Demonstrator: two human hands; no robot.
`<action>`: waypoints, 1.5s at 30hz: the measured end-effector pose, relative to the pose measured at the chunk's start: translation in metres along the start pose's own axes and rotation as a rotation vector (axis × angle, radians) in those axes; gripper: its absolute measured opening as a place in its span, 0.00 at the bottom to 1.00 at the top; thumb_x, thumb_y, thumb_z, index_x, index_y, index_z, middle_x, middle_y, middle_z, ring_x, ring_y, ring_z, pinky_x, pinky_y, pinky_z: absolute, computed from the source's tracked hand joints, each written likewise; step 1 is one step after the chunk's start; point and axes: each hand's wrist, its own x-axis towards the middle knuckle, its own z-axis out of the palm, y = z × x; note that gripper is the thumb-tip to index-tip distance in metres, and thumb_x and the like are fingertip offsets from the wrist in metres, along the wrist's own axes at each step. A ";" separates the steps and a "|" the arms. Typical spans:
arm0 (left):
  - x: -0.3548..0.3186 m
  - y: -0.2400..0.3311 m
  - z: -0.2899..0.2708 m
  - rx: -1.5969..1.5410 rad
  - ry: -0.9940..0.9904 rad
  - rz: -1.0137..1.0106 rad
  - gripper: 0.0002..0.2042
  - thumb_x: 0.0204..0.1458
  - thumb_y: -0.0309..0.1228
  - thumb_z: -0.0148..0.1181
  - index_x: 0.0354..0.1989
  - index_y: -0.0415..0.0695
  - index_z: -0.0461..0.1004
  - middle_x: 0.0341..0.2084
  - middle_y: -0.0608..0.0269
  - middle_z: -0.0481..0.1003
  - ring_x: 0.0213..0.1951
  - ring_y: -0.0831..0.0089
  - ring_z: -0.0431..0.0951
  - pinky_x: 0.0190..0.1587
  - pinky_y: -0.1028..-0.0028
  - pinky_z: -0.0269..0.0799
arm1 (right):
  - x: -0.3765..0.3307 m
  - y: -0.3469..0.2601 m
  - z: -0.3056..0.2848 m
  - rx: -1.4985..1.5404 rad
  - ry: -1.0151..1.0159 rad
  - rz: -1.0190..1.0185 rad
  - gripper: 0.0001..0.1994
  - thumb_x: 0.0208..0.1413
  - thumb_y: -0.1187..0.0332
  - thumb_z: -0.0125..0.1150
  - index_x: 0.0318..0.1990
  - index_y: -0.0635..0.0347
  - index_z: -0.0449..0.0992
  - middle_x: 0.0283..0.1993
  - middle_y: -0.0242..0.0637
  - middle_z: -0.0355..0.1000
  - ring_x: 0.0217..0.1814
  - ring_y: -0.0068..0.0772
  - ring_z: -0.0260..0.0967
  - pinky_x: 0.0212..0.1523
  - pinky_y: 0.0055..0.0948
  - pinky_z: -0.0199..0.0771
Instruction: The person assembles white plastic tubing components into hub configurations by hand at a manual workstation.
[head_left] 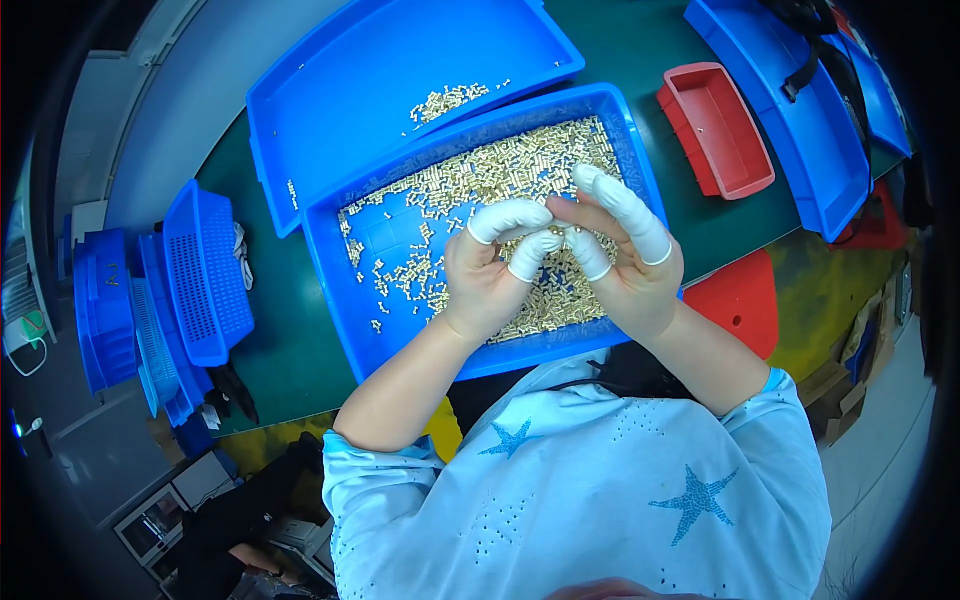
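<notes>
My left hand (483, 277) and my right hand (642, 280) meet above a blue tray (338, 305) full of small brass-coloured pins (470, 180). White finger cots cover several fingertips on both hands. Thumb and fingers of each hand are pinched together, and a tiny brass-coloured pin (562, 231) shows between the fingertips. Its exact shape is mostly hidden by the fingers. Pins are heaped along the tray's far side and under my hands; at the left they are scattered thinly.
Behind stands another blue tray (370, 75) with a small pile of pins. To the right are a red bin (716, 130) and a long blue bin (815, 150). Blue perforated baskets (208, 272) stand at the left edge of the green table (285, 365). A red stool (738, 305) is near my right arm.
</notes>
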 end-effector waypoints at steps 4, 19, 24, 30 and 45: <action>0.001 0.004 0.001 0.040 0.009 0.024 0.09 0.48 0.21 0.61 0.38 0.40 0.72 0.35 0.58 0.77 0.37 0.73 0.78 0.39 0.76 0.75 | -0.003 -0.002 0.003 -0.038 0.052 -0.002 0.26 0.51 0.84 0.55 0.59 0.63 0.59 0.55 0.51 0.66 0.52 0.43 0.71 0.54 0.34 0.69; 0.011 0.004 -0.006 -0.240 -0.125 -0.223 0.09 0.46 0.18 0.60 0.36 0.40 0.74 0.42 0.56 0.74 0.46 0.70 0.74 0.47 0.73 0.71 | 0.001 -0.004 0.007 -0.176 0.200 0.002 0.13 0.48 0.78 0.61 0.44 0.63 0.76 0.44 0.44 0.74 0.44 0.39 0.75 0.43 0.27 0.76; 0.014 0.001 -0.010 -0.161 -0.173 -0.179 0.10 0.45 0.18 0.62 0.37 0.40 0.74 0.46 0.55 0.72 0.51 0.65 0.71 0.53 0.68 0.66 | -0.004 -0.001 0.003 -0.279 0.103 -0.101 0.17 0.47 0.83 0.60 0.46 0.65 0.70 0.45 0.49 0.72 0.47 0.42 0.73 0.46 0.31 0.76; 0.016 0.004 -0.007 -0.324 -0.189 -0.293 0.09 0.45 0.22 0.63 0.35 0.42 0.74 0.48 0.53 0.71 0.52 0.63 0.70 0.55 0.64 0.64 | -0.002 -0.004 0.004 -0.318 0.091 -0.142 0.16 0.47 0.83 0.61 0.45 0.66 0.71 0.43 0.47 0.73 0.46 0.42 0.74 0.45 0.31 0.76; 0.016 0.006 -0.013 -0.306 -0.173 -0.465 0.08 0.46 0.19 0.61 0.37 0.39 0.75 0.38 0.61 0.75 0.41 0.74 0.75 0.46 0.73 0.71 | 0.001 -0.004 0.006 -0.349 0.135 -0.132 0.16 0.45 0.82 0.63 0.44 0.66 0.73 0.43 0.45 0.74 0.45 0.39 0.74 0.46 0.30 0.75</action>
